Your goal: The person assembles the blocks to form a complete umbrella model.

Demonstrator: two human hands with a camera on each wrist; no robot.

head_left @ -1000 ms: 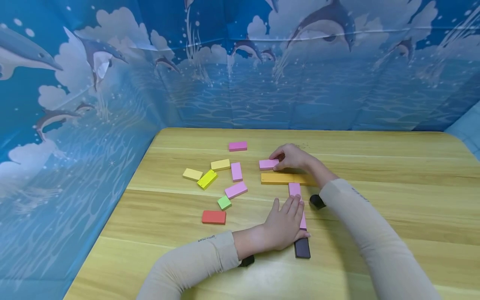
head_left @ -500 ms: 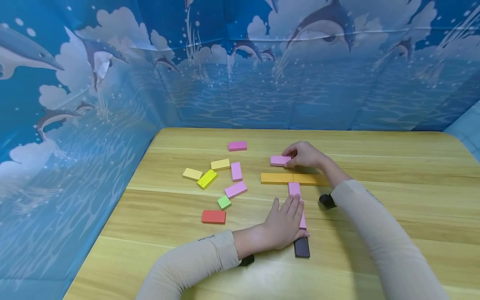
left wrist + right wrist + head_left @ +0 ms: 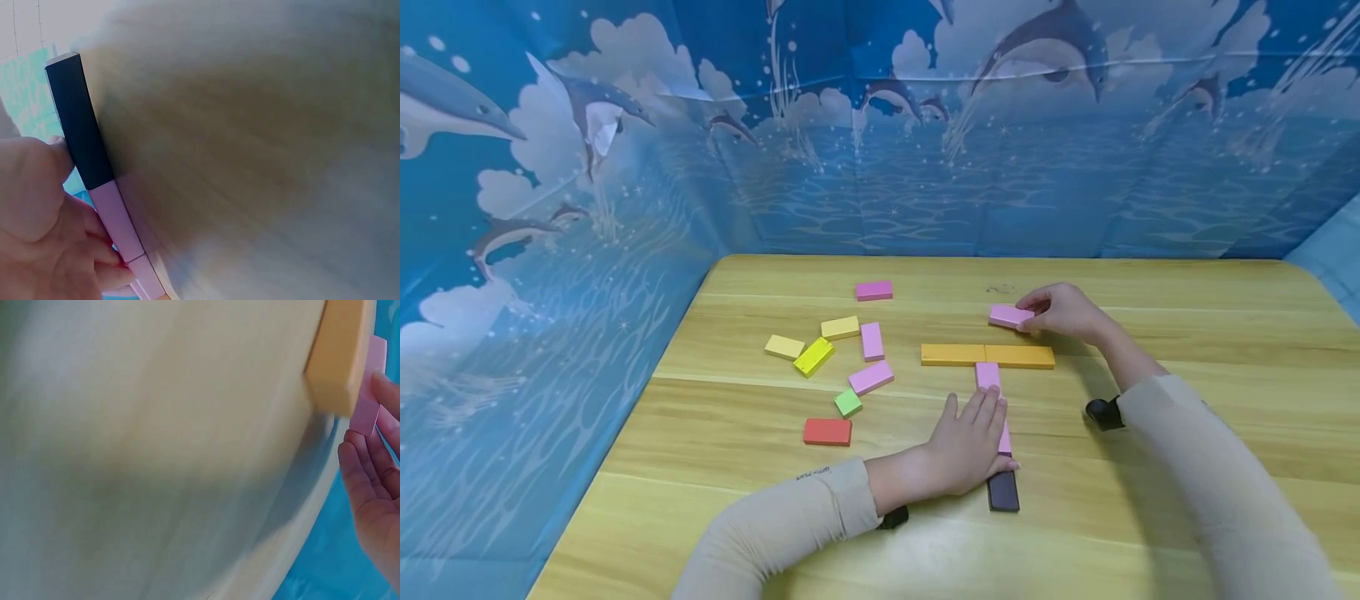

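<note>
Beyond the orange row, my right hand (image 3: 1066, 313) pinches a pink block (image 3: 1006, 316) between thumb and fingers; the right wrist view shows the same pink block (image 3: 369, 394) behind an orange block (image 3: 337, 359). Two orange blocks (image 3: 952, 356) lie end to end. From their middle, a column of pink blocks (image 3: 988, 375) runs towards me and ends in a black block (image 3: 1003, 493). My left hand (image 3: 967, 448) rests over this column with fingers extended, hiding part of it. In the left wrist view its fingers touch the pink blocks (image 3: 117, 222) beside the black block (image 3: 78, 122).
Left of the column lie a red block (image 3: 827, 432), a green block (image 3: 848, 403), a bright yellow block (image 3: 815, 357), two pale yellow blocks (image 3: 840, 327), two light pink blocks (image 3: 872, 377) and a darker pink block (image 3: 874, 291). A dolphin-print curtain (image 3: 880, 192) borders the wooden table (image 3: 1210, 333).
My right hand has carried the pink block rightwards, from beyond the left orange block to beyond the right one. The left hand has stayed in place over the column.
</note>
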